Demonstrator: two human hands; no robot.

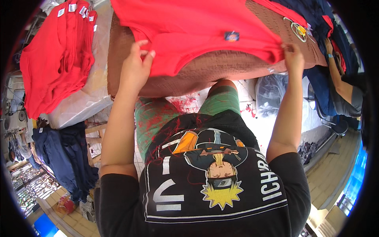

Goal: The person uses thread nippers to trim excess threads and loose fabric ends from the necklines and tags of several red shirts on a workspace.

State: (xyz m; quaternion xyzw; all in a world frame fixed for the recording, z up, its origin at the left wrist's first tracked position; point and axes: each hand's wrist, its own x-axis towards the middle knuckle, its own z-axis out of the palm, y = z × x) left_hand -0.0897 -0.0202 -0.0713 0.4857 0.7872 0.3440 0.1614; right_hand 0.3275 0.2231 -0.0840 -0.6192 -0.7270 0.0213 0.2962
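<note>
Red cloth stretches between the person's two hands in front of me: a red garment [189,19] with a small dark label [232,36], spread over the brown textured cover [221,73] of the table, its curved edge toward the wearer. The right hand [294,59] pinches the garment's right corner between thumb and fingers. The left hand [138,65] is at the opposite edge, thumb and forefinger a little apart; I can't tell whether cloth is gripped there. Off to the left lies a pile of red garments [57,59] with white tags, and below it hang navy garments [67,158]. A white cord [294,29] rests near the right hand. Red threads litter the green shorts [223,100], and a co-worker's arm [337,75] reaches in at far right.
</note>
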